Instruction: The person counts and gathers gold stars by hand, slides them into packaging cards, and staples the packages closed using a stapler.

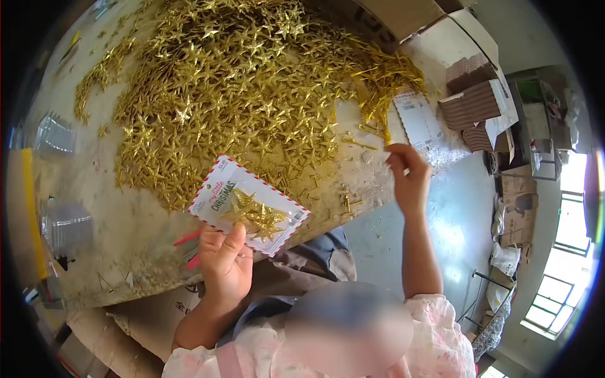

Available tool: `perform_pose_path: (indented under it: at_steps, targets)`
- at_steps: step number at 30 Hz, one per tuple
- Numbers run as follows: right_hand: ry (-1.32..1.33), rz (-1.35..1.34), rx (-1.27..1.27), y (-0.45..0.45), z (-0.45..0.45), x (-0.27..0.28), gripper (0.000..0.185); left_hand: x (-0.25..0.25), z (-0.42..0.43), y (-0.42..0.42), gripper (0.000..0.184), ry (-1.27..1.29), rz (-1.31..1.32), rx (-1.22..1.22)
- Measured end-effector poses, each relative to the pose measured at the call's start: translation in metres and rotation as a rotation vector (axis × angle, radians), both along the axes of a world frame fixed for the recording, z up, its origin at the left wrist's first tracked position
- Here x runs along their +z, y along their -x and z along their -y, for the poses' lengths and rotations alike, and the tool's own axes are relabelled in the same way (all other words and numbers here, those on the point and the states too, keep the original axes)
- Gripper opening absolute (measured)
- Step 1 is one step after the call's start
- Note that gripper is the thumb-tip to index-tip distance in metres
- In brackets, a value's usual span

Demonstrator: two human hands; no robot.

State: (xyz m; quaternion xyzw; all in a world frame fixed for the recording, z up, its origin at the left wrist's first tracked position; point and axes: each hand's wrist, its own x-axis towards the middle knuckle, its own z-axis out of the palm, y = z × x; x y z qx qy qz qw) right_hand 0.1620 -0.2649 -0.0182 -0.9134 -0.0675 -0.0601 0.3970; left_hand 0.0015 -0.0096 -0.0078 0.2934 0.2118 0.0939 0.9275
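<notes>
In my left hand (pixel 225 261) is a white backing card (pixel 208 189) with a red-striped border and the printed words "my little Christmas". Gold glitter stars (pixel 255 214) lie on its face, and my thumb presses near them at the lower edge. My right hand (pixel 411 179) is raised to the right, past the table edge, with thumb and forefinger curled together. A thin gold strand (pixel 386 123) reaches down to its fingertips; whether they pinch it or something else, I cannot make out. Beyond the card spreads a large heap of gold stars (pixel 239 82).
Gold strips (pixel 391 72) lie in a bundle near a white card stack (pixel 417 120). Striped cards (pixel 472 104) stand by an open carton at right. Red-handled tools (pixel 188 237) rest left of my hand. Clear plastic containers (pixel 66 227) stand at far left.
</notes>
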Motion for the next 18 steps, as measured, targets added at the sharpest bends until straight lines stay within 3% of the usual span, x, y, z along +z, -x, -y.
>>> perform_pose_path:
  at_steps: [4,6,11,15,18]
  targets:
    - [0.151,0.114,-0.013,-0.020,0.017,0.009,0.015,-0.004,-0.012,0.005,0.042,-0.019,-0.007,0.037]
    - [0.187,0.135,0.168,-0.006,-0.012,0.017,0.017,0.006,-0.028,0.008,0.042,-0.059,0.032,0.103]
    - [0.219,0.173,0.915,0.056,-0.120,0.000,0.030,0.025,-0.083,0.027,0.038,-0.199,0.141,0.323]
    - [0.216,0.303,1.057,0.103,-0.198,0.003,0.046,0.032,-0.103,0.050,0.037,-0.270,0.114,0.387]
    - [0.366,0.497,1.132,0.113,-0.222,-0.012,0.052,0.024,-0.104,0.060,0.039,-0.228,0.097,0.411]
